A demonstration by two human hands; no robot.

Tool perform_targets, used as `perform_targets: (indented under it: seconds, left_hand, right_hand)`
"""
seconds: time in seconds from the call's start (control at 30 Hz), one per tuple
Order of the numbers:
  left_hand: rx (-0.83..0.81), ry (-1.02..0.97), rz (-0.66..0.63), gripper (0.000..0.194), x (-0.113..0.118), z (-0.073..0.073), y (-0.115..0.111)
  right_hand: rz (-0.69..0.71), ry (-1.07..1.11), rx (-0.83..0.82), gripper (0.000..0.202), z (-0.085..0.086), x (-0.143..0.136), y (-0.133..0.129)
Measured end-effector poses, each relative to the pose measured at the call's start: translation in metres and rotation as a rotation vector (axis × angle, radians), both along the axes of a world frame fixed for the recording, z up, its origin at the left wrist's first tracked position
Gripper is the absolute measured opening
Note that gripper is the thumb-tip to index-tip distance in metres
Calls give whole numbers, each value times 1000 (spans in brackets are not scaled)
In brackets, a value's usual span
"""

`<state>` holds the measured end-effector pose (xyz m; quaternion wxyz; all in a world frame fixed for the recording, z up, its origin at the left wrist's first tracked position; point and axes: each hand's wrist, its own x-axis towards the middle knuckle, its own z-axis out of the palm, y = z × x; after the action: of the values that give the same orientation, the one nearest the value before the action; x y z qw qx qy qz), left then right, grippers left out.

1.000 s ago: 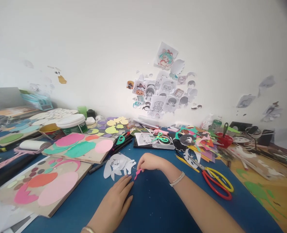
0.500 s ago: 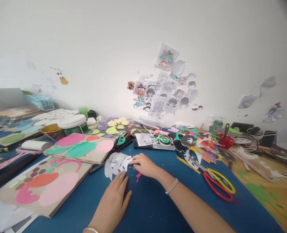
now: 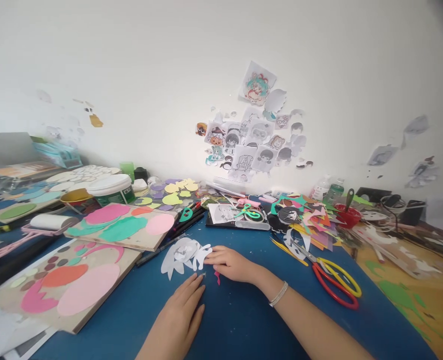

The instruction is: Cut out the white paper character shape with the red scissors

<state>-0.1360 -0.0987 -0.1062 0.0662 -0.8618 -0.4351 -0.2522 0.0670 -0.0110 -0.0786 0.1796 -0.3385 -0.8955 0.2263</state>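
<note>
White paper cut-outs (image 3: pixel 182 254), one layered on another, lie on the blue table mat ahead of my hands. My left hand (image 3: pixel 180 312) rests flat below them, its fingers stretched out and holding nothing. From the right, my right hand (image 3: pixel 233 263) reaches in with fingers extended, the tips touching the right edge of a slim white cut-out (image 3: pixel 202 257). Just under my right hand sits a small pink paper scrap (image 3: pixel 217 278).
Scissors with red and yellow handles (image 3: pixel 337 282) lie at right, beside a heap of coloured paper scraps (image 3: pixel 319 220). Boards with coloured cut-outs (image 3: pixel 126 257) stand at left, with a pink-handled roller (image 3: pixel 49 223) and a white-lidded tub (image 3: pixel 111 190) behind.
My right hand has shifted slightly right, and the slim white cut-out's right end has moved right with it. My left hand has drawn back a little from the paper.
</note>
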Motion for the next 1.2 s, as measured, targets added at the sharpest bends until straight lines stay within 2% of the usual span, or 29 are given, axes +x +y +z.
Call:
perform_targets:
  seconds: [0.17, 0.27, 0.43, 0.57, 0.63, 0.73, 0.9, 1.0, 1.1, 1.2]
  left_hand:
    - [-95, 23, -65, 35, 5, 11, -1]
    - [-125, 16, -96, 35, 7, 14, 0]
    - [-128, 42, 36, 45, 10, 9, 7]
    - [-174, 75, -1, 50, 15, 7, 8]
    - [-196, 91, -75, 49, 16, 9, 5]
    - [-228, 120, -160, 48, 14, 12, 1]
    - [-155, 43, -26, 46, 14, 9, 2]
    - [-130, 65, 39, 51, 21, 3, 6]
    - [-143, 91, 77, 54, 33, 2, 9]
    - [-202, 127, 115, 57, 46, 8, 11]
  right_hand:
    - [41, -46, 30, 35, 2, -20, 17]
    - [28, 50, 22, 36, 3, -26, 22]
    - [-87, 273, -60, 44, 0, -12, 22]
    - [-164, 230, -4, 45, -7, -1, 21]
    - [-159, 166, 63, 41, -10, 1, 17]
    - [-79, 71, 130, 38, -11, 4, 0]
    - [31, 51, 60, 39, -6, 14, -26]
    - [-58, 116, 77, 38, -6, 14, -14]
    - [-181, 189, 151, 38, -7, 4, 13]
    - [-180, 122, 210, 38, -1, -17, 41]
